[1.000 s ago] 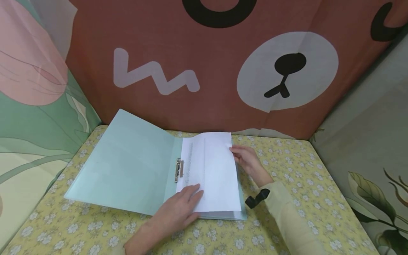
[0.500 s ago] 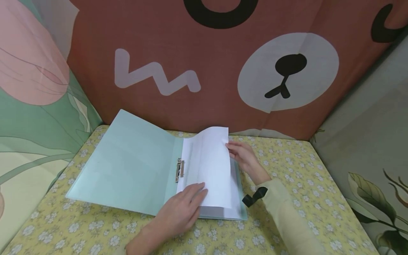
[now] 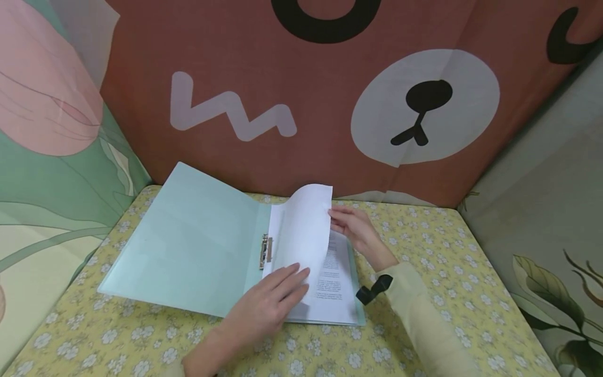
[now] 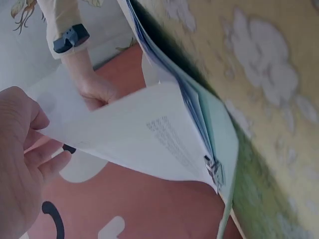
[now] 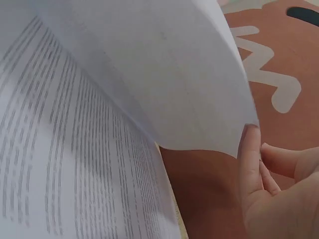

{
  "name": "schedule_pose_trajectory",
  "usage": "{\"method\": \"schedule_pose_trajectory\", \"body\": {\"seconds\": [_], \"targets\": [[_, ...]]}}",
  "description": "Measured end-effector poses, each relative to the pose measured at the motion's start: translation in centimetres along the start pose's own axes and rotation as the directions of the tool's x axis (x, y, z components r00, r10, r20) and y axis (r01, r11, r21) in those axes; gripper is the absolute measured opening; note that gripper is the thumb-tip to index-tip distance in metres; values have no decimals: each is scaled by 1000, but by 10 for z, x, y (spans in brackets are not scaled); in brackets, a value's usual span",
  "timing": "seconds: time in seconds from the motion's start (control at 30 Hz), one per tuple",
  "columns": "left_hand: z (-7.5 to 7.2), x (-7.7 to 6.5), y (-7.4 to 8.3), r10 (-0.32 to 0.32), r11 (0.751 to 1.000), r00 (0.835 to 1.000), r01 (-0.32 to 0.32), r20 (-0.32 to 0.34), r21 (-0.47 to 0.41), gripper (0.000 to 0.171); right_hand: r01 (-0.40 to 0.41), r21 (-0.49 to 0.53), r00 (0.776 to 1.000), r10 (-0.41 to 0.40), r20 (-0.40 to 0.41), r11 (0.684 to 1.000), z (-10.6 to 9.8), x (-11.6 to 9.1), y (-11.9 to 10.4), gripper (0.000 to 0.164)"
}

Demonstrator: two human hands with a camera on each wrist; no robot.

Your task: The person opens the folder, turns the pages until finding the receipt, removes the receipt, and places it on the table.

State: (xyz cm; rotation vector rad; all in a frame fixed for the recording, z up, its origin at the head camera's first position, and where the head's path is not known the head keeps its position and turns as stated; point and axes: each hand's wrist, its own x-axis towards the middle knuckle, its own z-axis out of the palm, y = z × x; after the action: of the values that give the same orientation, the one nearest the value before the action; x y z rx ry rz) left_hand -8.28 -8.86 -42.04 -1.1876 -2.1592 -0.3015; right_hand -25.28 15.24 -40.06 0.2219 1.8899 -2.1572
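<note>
Pinching with the fingertips of the bare right hand (image 3: 360, 232) the far part of the free outer edge of a thin white paper sheet (image 3: 301, 228). Holding there, most likely, because of that side's freedom from the binding: able to bend upward in a curl without tugging at the small silver metal clip (image 3: 263, 254) beside the inner edge. Gripped by the edge rather than across the face, perhaps to spare the paper a crease.

Laying the bare left hand (image 3: 264, 303) over the near end of the same sheet, with fingers slightly apart and fairly straight; cannot tell whether also pinching with the thumb. Probably placed there to steady that end against twisting.

To be found, sheet and all, over the right half of an open pale blue-green plastic folder (image 3: 179, 241), above white pages of printed text (image 3: 330, 285). Laid out on a yellow tablecloth with white flowers (image 3: 118, 345), with the cover spread to the left, presumably for access to clip and pages.
</note>
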Motion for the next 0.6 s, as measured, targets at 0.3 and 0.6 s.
{"method": "schedule_pose_trajectory", "body": {"seconds": [0.3,0.6], "targets": [[-8,-4,-10,8,997,1000,-7,-14,79,52,93,-68,995,-90,52,993,-9,-6,-2,38],[-14,-10,-18,-56,994,998,55,9,99,42,105,-106,994,-102,36,989,-24,-5,-2,38]]}}
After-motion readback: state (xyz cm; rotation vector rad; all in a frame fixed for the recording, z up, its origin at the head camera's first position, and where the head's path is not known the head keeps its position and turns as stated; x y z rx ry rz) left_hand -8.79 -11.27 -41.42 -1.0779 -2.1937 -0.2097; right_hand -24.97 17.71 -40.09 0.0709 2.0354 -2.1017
